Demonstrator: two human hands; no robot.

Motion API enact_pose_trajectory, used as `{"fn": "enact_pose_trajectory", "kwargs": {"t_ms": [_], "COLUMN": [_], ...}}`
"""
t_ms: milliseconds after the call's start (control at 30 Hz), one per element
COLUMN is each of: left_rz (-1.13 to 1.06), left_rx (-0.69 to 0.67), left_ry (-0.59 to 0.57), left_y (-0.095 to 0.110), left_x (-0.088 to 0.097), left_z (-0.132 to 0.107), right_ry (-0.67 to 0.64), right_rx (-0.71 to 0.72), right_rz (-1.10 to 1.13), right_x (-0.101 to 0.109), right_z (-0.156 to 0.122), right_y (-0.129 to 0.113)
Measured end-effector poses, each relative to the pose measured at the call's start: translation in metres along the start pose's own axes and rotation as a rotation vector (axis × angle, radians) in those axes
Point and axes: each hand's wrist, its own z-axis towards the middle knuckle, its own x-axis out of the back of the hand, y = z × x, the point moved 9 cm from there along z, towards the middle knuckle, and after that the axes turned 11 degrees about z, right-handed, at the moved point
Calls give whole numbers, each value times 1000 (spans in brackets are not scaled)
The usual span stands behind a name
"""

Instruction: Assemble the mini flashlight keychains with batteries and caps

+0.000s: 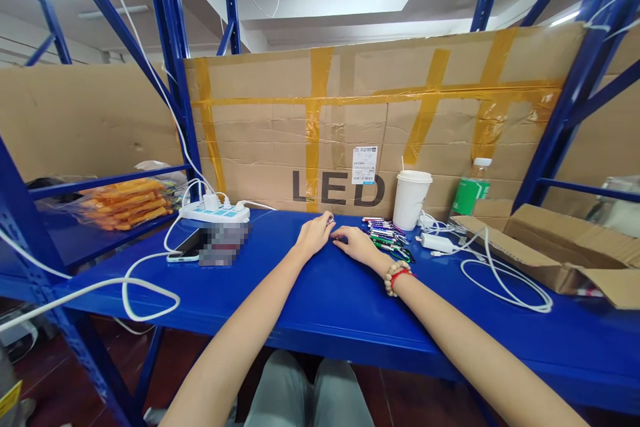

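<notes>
My left hand (pixel 314 235) is closed above the blue tabletop, its fingers curled round something small, with a shiny bit showing at the fingertips. Just to its right, my right hand (pixel 359 245) lies low over the table, thumb and fingers drawn together at a small dark piece too tiny to name. The fingertips of both hands nearly meet. A beaded bracelet (pixel 391 278) and a red cord circle my right wrist. Beyond that hand lies a pile of pens (pixel 387 237) in several colours, purple, silver, black and green.
Behind the pens stand a white cup (pixel 411 200) with a straw and a green-labelled bottle (pixel 471 188). An open carton (pixel 555 247) and a white cable (pixel 543 307) occupy the right. Leftward are a power strip (pixel 215 211) and a phone (pixel 187 248). Cardboard (pixel 265 140) walls the back.
</notes>
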Motion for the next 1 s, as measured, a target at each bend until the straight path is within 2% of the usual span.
{"fn": "enact_pose_trajectory", "kwargs": {"t_ms": [300, 1000], "left_rz": [20, 10], "left_rx": [11, -19], "left_ry": [-25, -68], "left_y": [-2, 4], "left_x": [-4, -4], "left_z": [0, -3], "right_ry": [80, 75], "right_rx": [-126, -155], "right_rz": [49, 8], "right_x": [8, 8], "right_z": [-2, -2], "right_y": [7, 15]}}
